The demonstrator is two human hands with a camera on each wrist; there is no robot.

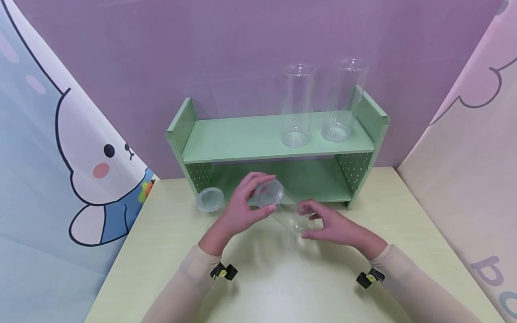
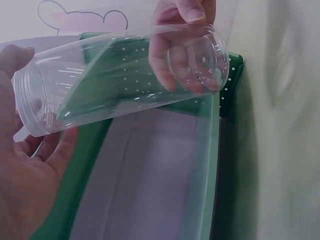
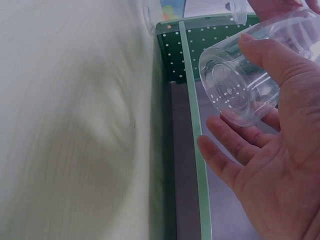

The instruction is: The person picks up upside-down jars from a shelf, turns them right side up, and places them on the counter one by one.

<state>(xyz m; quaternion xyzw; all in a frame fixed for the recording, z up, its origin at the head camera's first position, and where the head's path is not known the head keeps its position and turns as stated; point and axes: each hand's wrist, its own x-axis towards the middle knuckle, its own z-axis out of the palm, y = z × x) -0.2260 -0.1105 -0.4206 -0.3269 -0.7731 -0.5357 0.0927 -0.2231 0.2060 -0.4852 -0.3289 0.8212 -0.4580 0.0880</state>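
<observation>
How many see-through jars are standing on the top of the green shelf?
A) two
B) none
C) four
A: two tall clear jars stand upright on the top board of the green shelf, while both hands hold a third jar in front of it.

The jar [image 2: 120, 80] you hold between your left hand [image 1: 242, 211] and right hand [image 1: 335, 226] looks like clear, glossy plastic, smooth along the wall and ribbed at the threaded neck. Your shelf [image 1: 258, 137] has a matt green painted finish with perforated side panels. The table [image 1: 404, 211] under it shows pale, smooth wood grain.
</observation>
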